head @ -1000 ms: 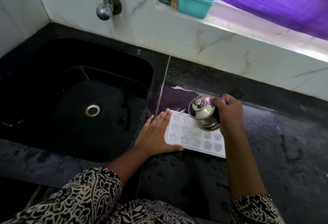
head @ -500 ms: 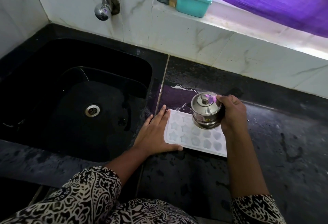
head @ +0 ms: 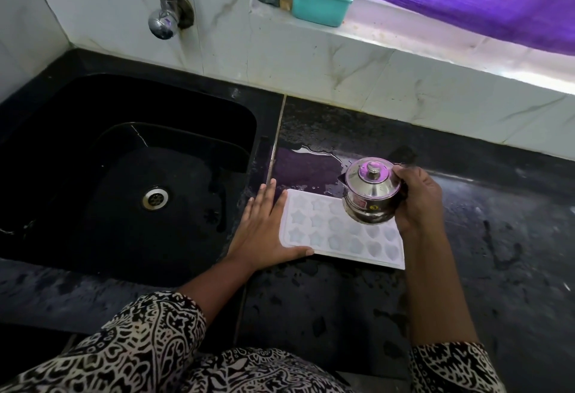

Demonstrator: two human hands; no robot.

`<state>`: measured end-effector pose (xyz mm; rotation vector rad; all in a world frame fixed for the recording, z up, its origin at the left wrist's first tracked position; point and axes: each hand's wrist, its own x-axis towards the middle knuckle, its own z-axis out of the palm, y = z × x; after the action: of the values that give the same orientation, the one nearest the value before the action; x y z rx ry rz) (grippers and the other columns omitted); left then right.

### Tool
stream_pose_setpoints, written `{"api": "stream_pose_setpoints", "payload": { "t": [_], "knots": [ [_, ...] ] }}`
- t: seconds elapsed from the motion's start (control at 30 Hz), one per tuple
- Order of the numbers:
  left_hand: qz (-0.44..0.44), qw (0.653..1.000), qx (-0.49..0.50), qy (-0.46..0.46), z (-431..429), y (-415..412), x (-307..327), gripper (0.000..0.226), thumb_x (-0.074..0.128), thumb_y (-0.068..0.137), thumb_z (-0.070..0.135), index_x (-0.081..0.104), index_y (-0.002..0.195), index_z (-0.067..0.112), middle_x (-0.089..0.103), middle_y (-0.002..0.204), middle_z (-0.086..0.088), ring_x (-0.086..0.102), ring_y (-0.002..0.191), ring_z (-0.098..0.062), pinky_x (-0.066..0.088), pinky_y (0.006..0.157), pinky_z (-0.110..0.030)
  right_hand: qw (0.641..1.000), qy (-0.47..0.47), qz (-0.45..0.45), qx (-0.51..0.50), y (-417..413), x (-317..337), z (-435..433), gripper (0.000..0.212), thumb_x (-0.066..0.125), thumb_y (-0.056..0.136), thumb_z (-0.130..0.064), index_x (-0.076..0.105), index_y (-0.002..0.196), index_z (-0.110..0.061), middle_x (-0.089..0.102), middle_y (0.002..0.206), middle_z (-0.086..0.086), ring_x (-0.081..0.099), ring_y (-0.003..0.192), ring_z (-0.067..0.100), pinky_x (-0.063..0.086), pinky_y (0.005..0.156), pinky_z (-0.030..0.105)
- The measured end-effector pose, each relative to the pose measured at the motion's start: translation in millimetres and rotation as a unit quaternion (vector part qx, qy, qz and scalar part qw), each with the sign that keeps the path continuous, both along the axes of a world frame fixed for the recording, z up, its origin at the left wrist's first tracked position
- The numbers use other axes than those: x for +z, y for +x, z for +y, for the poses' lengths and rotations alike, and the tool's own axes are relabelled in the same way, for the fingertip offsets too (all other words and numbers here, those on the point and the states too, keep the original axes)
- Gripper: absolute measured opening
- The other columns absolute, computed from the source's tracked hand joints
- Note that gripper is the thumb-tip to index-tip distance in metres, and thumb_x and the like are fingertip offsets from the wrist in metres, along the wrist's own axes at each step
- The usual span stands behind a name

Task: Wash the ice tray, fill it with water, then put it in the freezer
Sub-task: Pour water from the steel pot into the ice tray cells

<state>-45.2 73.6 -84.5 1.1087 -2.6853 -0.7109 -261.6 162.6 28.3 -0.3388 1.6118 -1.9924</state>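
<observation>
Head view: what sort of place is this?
Probably a home kitchen: a black sink under a wall tap, a wet dark counter, and an ice tray with a small steel pot held above it.

Wet black countertop (head: 497,237) with a sink (head: 77,106) set in its left part.
A white ice tray (head: 329,231) lies flat just right of the sink; a puddle (head: 305,165) spreads behind it, and the left hand (head: 264,231) rests flat against the tray's left end.

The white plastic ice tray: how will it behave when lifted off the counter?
The white plastic ice tray looks thin and shallow, so it may flex and spill; its cells seem filled. The black counter is wet, so it may slide when pushed.
</observation>
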Motion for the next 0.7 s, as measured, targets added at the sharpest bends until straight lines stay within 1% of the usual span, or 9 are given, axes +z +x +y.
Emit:
{"api": "stream_pose_setpoints", "payload": {
  "t": [0.13,0.33,0.43,0.53,0.7],
  "knots": [
    [-0.004,1.000,0.005,0.004,1.5,-0.6,1.6,0.134,0.032,0.051,0.099,-0.002,0.156,0.023,-0.021,0.162,-0.001,-0.019,0.148,-0.015,-0.012,0.117,-0.035,1.000,0.008,0.002,-0.008,-2.4,0.1,4.8,0.029,0.055,0.084,0.002,0.047,0.061,-0.013,0.055,0.048,-0.007,0.050,0.047,0.006,0.047,0.052,0.017],
    [-0.004,1.000,0.009,0.007,1.8,-0.9,3.5,0.134,0.038,0.051,0.097,0.000,0.156,0.024,-0.016,0.163,-0.001,-0.016,0.149,-0.015,-0.008,0.119,-0.037,0.996,0.072,0.041,-0.017,-0.6,0.6,8.0,0.026,0.060,0.083,-0.004,0.051,0.062,-0.015,0.057,0.050,-0.006,0.055,0.048,0.007,0.048,0.049,0.019],
    [-0.004,1.000,0.007,0.003,1.7,-1.2,3.3,0.133,0.040,0.051,0.097,0.001,0.156,0.024,-0.013,0.164,-0.001,-0.014,0.149,-0.015,-0.008,0.119,-0.036,0.993,0.101,0.058,-0.021,-0.7,0.4,8.1,0.026,0.062,0.083,-0.006,0.050,0.062,-0.015,0.054,0.059,0.001,0.053,0.057,0.013,0.048,0.053,0.024],
    [-0.002,1.000,0.008,0.001,1.6,-1.3,2.8,0.132,0.041,0.053,0.096,0.003,0.156,0.023,-0.008,0.164,0.002,-0.012,0.149,-0.013,-0.010,0.118,-0.034,0.991,0.116,0.070,-0.017,-0.7,0.6,7.1,0.026,0.062,0.082,-0.006,0.048,0.063,-0.015,0.051,0.063,0.003,0.052,0.061,0.016,0.047,0.052,0.022],
    [-0.003,1.000,0.007,-0.004,1.7,-1.8,2.8,0.133,0.037,0.051,0.097,0.003,0.156,0.022,-0.005,0.165,0.003,-0.011,0.150,-0.012,-0.010,0.119,-0.035,0.988,0.130,0.086,-0.015,-0.1,1.9,6.0,0.028,0.062,0.082,-0.007,0.045,0.061,-0.016,0.047,0.060,0.002,0.047,0.057,0.013,0.043,0.052,0.024]
  ]
}}
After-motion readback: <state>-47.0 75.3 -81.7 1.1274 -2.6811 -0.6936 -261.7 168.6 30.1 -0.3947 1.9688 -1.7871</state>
